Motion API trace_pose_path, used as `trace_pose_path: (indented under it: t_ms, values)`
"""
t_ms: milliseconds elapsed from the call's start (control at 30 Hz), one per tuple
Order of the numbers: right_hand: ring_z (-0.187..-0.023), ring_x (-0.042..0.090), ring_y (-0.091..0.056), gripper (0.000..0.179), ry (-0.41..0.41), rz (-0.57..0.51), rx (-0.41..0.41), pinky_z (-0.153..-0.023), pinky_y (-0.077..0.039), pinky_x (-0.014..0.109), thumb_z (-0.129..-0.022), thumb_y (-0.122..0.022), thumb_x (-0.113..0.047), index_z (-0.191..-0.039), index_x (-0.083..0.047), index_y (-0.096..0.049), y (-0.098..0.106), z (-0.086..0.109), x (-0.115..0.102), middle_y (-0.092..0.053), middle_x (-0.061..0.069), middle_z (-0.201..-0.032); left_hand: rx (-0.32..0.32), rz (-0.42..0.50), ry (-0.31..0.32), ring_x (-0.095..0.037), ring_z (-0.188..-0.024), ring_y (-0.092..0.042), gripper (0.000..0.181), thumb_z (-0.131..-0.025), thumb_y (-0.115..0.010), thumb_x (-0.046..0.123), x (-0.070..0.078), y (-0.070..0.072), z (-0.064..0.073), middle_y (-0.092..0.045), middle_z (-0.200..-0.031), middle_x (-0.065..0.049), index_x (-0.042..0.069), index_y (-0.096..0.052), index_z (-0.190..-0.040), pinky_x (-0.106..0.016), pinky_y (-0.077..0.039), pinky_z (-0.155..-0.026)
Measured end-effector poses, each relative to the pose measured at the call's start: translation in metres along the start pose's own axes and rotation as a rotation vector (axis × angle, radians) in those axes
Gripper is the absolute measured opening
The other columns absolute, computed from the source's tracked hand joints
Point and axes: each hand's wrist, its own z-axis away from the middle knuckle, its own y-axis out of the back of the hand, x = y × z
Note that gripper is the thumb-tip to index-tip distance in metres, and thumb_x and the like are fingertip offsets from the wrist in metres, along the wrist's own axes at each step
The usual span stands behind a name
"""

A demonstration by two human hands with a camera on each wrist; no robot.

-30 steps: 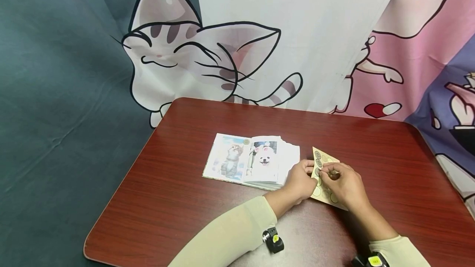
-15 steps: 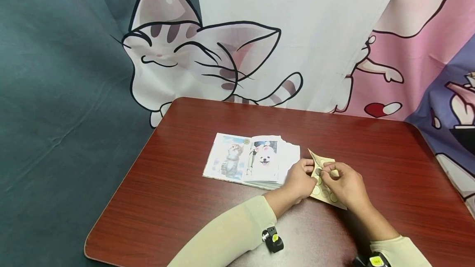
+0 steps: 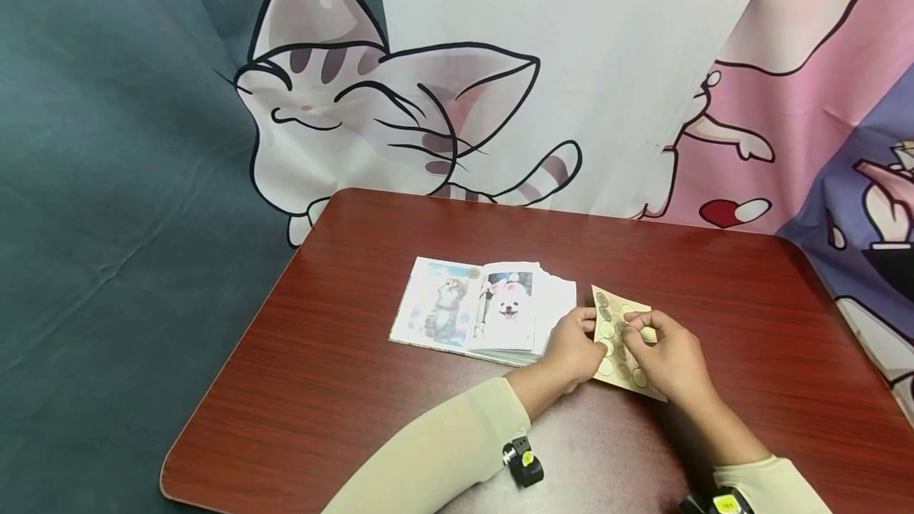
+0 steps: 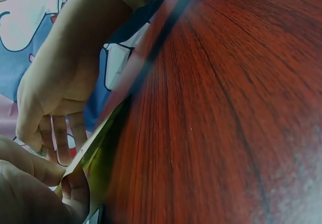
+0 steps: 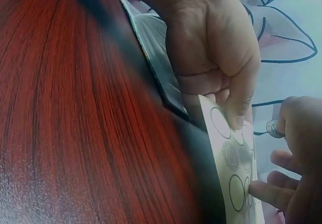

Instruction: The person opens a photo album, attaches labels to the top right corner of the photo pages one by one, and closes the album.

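Observation:
A cream-gold sheet of round stickers (image 3: 620, 381) tilts above the table right of an open book. My left hand (image 3: 574, 346) grips its left edge, thumb on the front face and fingers behind, as the left wrist view also shows. My right hand (image 3: 671, 354) is over the sheet's upper right part. Between its thumb and index finger it pinches one small round sticker (image 5: 273, 129), which stands apart from the sheet in the right wrist view. The other fingers (image 5: 274, 194) reach down by the sheet's face. Some circles on the sheet are dark printed stickers, others pale outlines.
The open book (image 3: 553, 304) lies just left of my left hand, with a kitten picture (image 3: 446, 309) on one page and a white dog picture (image 3: 508, 308) on the other. A round sticker (image 3: 474, 273) sits by the kitten. Beneath is a reddish-brown table (image 3: 321, 387); a cartoon curtain (image 3: 457, 6) hangs behind.
My right hand has peeled the round sticker off the sheet and moved slightly right. The sheet's top, bent half a second ago, is flatter now. My left hand stays nearly where it was.

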Motion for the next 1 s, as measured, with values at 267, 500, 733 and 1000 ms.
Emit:
trace_pose_path:
  t_ms: [267, 500, 733, 1000]
  values:
    - [-0.112, 0.036, -0.066, 0.009, -0.020, 0.004, -0.011, -0.077, -0.043, 0.034, -0.095, -0.066, -0.015, -0.086, -0.014, -0.063, 0.001, -0.001, 0.004, -0.075, 0.010, -0.112, 0.005, -0.116, -0.028, -0.011, -0.094, -0.062, 0.051, -0.076, -0.083, -0.002, -0.001, 0.003, 0.000, -0.065, -0.098, 0.004, 0.006, -0.066, -0.124, -0.022, -0.050, -0.085]
    - [-0.116, 0.038, -0.064, 0.009, -0.057, -0.003, -0.040, -0.081, -0.044, 0.043, -0.096, -0.064, -0.017, -0.088, -0.012, -0.064, 0.001, -0.002, 0.005, -0.074, 0.012, -0.115, -0.042, -0.153, -0.012, -0.012, -0.097, -0.063, 0.052, -0.077, -0.084, 0.001, -0.001, 0.007, 0.005, -0.067, -0.103, 0.001, 0.005, -0.064, -0.125, -0.023, -0.051, -0.087]
    - [-0.114, 0.040, -0.064, 0.009, -0.077, -0.007, -0.058, -0.082, -0.045, 0.046, -0.096, -0.063, -0.017, -0.089, -0.011, -0.066, -0.001, -0.002, 0.008, -0.074, 0.014, -0.115, -0.085, -0.214, -0.013, -0.015, -0.112, -0.062, 0.054, -0.079, -0.083, 0.004, 0.002, 0.010, 0.010, -0.066, -0.116, -0.006, 0.007, -0.063, -0.129, -0.025, -0.049, -0.097]
    - [-0.114, 0.040, -0.064, 0.008, -0.082, -0.012, -0.065, -0.082, -0.045, 0.046, -0.095, -0.063, -0.015, -0.089, -0.010, -0.065, -0.001, -0.002, 0.008, -0.074, 0.015, -0.116, -0.106, -0.215, -0.040, -0.011, -0.097, -0.061, 0.055, -0.078, -0.082, 0.001, 0.004, 0.016, 0.014, -0.065, -0.119, -0.009, 0.008, -0.064, -0.130, -0.023, -0.050, -0.088]
